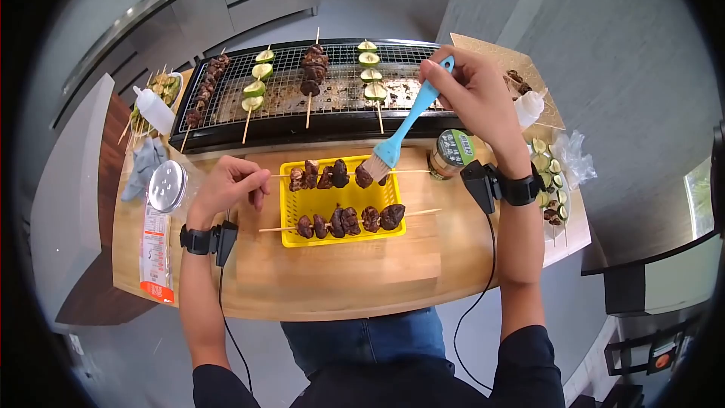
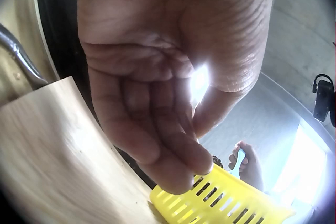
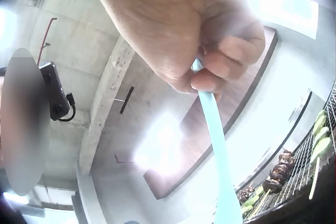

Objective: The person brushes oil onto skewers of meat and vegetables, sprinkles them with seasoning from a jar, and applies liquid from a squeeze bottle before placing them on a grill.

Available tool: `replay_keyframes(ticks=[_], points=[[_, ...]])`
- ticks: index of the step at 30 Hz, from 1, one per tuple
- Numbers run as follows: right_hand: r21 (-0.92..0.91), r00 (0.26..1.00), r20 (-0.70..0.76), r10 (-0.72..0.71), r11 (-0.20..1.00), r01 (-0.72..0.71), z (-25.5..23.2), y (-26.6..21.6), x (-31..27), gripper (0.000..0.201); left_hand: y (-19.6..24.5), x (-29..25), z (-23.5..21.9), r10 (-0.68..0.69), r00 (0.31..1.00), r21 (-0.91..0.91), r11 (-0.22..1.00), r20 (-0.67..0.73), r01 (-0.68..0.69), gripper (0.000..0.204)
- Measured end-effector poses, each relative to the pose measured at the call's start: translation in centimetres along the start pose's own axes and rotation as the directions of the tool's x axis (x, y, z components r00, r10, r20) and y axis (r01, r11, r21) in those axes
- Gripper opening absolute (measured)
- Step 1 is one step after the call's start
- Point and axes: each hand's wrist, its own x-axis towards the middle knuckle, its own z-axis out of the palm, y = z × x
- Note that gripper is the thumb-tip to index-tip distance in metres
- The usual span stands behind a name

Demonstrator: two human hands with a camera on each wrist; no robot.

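My right hand [image 1: 477, 94] grips the handle of a light blue basting brush [image 1: 408, 125]. Its pale bristles touch the right part of a dark meat skewer [image 1: 326, 175] lying across a yellow basket [image 1: 343, 248]. Between thumb and fingers, my left hand [image 1: 230, 185] pinches the left end of that skewer's stick. A second meat skewer [image 1: 349, 221] rests across the basket's near side. The left wrist view shows the left hand [image 2: 152, 87] beside the basket's slotted wall [image 2: 220, 203]. In the right wrist view, fingers wrap round the brush handle [image 3: 214, 129].
Behind the basket stands a long grill [image 1: 287, 132] with meat and green vegetable skewers. A green-lidded jar [image 1: 451, 153] is right of the basket; a silver-lidded jar [image 1: 168, 185] and white squeeze bottle [image 1: 154, 111] are left. More vegetable skewers [image 1: 559, 181] lie at far right.
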Motion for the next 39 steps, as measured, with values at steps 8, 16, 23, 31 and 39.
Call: replay_keyframes(ticks=[8,16,23,31,39], points=[[-0.13,0.996,-0.084,-0.037,0.991,0.026,-0.6,0.6,-0.1,0.025,0.1,0.1,0.1,-0.006,1.0,0.046,0.999,-0.01,0.006,0.031],[0.096,0.998,-0.056,0.006,0.995,0.0,0.6,-1.0,-0.3,0.024,0.1,0.1,0.0,-0.018,1.0,0.014,1.0,-0.017,0.018,0.031],[0.015,0.998,-0.057,-0.006,1.0,0.007,1.0,0.0,-0.2,0.024,0.0,0.1,0.1,-0.037,0.999,0.01,0.999,-0.016,0.037,0.032],[-0.01,0.995,-0.098,-0.022,1.0,0.021,0.8,-0.5,-0.2,0.024,-0.2,0.1,-0.1,-0.019,1.0,-0.015,1.0,0.009,0.019,0.032],[0.109,1.0,0.001,0.027,0.994,-0.027,1.7,-1.4,-0.6,0.023,0.2,0.1,0.1,-0.038,0.999,0.009,0.999,0.003,0.038,0.03]])
